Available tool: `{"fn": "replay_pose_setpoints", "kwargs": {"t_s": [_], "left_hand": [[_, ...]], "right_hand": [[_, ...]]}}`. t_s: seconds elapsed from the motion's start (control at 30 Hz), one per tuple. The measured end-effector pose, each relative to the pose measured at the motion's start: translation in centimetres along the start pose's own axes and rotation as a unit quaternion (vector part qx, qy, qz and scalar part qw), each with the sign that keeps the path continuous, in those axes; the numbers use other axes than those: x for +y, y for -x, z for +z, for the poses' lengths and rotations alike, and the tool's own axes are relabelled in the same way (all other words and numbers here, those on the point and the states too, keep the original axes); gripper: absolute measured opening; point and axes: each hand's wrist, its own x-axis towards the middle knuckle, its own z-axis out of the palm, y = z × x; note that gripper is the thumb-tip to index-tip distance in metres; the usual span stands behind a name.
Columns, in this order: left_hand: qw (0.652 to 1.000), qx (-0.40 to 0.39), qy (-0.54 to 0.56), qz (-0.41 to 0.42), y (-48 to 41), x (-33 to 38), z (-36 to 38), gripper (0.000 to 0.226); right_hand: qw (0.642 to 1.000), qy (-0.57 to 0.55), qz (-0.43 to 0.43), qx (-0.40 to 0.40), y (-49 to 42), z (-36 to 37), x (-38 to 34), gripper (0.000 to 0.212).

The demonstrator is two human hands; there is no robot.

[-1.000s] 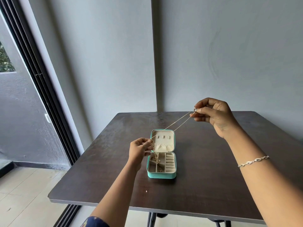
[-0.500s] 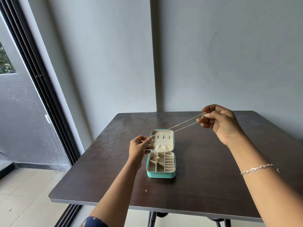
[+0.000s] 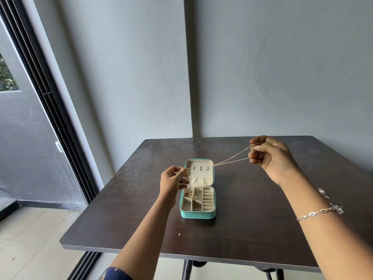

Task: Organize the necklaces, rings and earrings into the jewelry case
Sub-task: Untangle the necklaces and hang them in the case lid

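Both hands pinch the necklace, left hand by the case, right hand far right. Some pieces already sit in its compartments; this chain still needs stowing.

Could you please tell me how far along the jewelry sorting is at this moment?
Done: small gold pieces lie in the left compartments of the open jewelry case. In hand: the left hand and right hand pinch a necklace stretched across the lid by its tabs. Left: securing that necklace; the ring rolls look bare. A pale speck on the table is too small to identify.
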Motion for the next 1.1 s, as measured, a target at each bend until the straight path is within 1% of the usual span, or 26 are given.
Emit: {"fn": "replay_pose_setpoints", "kwargs": {"t_s": [0.27, 0.4, 0.53, 0.67, 0.8, 0.9, 1.0, 1.1], "left_hand": [[1.000, 0.003, -0.001, -0.010, 0.2, 0.4, -0.1, 0.011], [0.997, -0.003, 0.067, -0.035, 0.4, 1.0, -0.1, 0.019], [0.985, -0.001, 0.161, -0.055, 0.2, 1.7, -0.2, 0.015], [0.980, -0.004, 0.190, -0.055, -0.1, 2.6, 0.0, 0.017], [0.983, -0.008, 0.177, -0.040, -0.4, 4.0, 0.6, 0.017], [0.992, -0.026, 0.125, 0.000, -0.6, 5.5, 1.2, 0.017], [0.995, -0.060, 0.067, 0.049, -0.8, 7.6, 1.9, 0.017], [0.991, -0.092, 0.009, 0.101, -0.7, 9.9, 2.9, 0.013]], "right_hand": [[1.000, -0.013, 0.010, 0.022, 0.0, -0.8, 0.7, 0.028], [0.999, 0.016, 0.009, 0.027, 0.4, -1.4, 1.1, 0.027], [0.998, 0.055, 0.013, 0.040, 1.2, -2.3, 2.0, 0.023], [0.994, 0.092, 0.011, 0.050, 2.1, -3.2, 2.7, 0.021], [0.990, 0.125, 0.011, 0.058, 3.0, -3.7, 3.4, 0.024], [0.989, 0.131, 0.036, 0.057, 4.0, -3.9, 4.1, 0.024], [0.990, 0.104, 0.073, 0.062, 4.9, -3.9, 4.8, 0.022], [0.991, 0.065, 0.105, 0.055, 5.9, -3.7, 5.5, 0.019]]}}
